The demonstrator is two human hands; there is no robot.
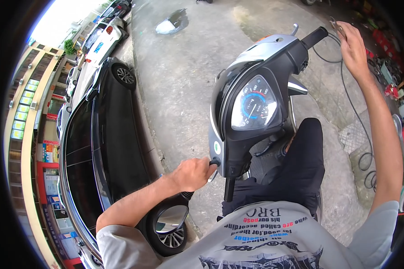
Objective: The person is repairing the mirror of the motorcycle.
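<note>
A silver and black scooter (256, 54) is in front of me, its round-cornered speedometer (255, 103) facing up. My left hand (191, 174) is closed beside the left handlebar grip (229, 189), at the black mirror mount (215, 162). It appears to grip the stem of the rear-view mirror (170, 219), whose head hangs below my wrist; my fingers hide most of the stem. Off to the right, past the right handlebar grip (316, 37), my raised right hand (352, 47) is closed around a small metal wrench (335, 25), with only its end visible.
A black car (121, 139) is parked close on the left, with a white pickup (104, 42) beyond it. Along the right, a black cable (351, 96) runs down the concrete into loops. Assorted parts and containers (393, 85) crowd the right edge. A puddle (171, 23) lies ahead.
</note>
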